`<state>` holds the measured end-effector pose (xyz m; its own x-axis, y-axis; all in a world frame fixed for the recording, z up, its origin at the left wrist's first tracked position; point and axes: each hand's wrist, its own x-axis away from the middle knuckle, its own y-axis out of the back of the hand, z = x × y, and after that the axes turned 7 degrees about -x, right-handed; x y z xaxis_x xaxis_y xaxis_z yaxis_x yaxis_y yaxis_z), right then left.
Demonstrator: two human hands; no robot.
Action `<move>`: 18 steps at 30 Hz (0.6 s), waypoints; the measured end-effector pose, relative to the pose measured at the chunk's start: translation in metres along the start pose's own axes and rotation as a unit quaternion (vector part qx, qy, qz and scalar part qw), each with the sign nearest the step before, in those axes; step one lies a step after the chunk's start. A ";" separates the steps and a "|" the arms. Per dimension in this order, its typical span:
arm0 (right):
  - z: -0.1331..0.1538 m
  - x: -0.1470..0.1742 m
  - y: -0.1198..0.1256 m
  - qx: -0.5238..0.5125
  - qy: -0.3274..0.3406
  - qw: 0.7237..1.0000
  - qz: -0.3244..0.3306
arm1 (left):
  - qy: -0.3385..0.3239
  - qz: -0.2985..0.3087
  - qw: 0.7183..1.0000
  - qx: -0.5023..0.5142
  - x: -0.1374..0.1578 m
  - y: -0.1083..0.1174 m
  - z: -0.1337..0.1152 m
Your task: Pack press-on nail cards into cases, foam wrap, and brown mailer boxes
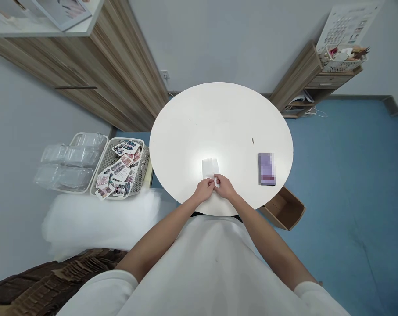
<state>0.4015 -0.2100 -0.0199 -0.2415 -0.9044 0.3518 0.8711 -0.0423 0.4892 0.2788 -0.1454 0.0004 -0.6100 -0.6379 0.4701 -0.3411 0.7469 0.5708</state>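
Note:
A small whitish, partly see-through packet (210, 166), perhaps a plastic bag, lies at the near side of the white round table (218, 114). My left hand (204, 189) is closed on its near edge, fingers pinched together. Beside it, my right hand (224, 186) pinches the same edge, and the fingertips of both hands almost meet. What is inside the packet, if anything, I cannot make out. To the right on the tabletop lies a purple rectangular stack or box (267, 169), its face blurred out.
Left of the table stand a white basket (141, 175) of printed nail cards and another basket (74, 192) of clear plastic packs. White wrapping (100, 219) lies below them. An open cardboard box (286, 208) sits on the floor at right. Cabinets (126, 66) flank the table.

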 end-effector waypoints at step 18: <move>-0.012 0.009 0.005 0.258 0.221 0.937 0.079 | -0.208 -0.074 0.952 -0.214 0.003 -0.001 0.033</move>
<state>0.4088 -0.2240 -0.0240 0.1724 -0.9745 0.1438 0.5314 0.2150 0.8194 0.2533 -0.1419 -0.0206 -0.8385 -0.5345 0.1062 -0.1782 0.4530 0.8735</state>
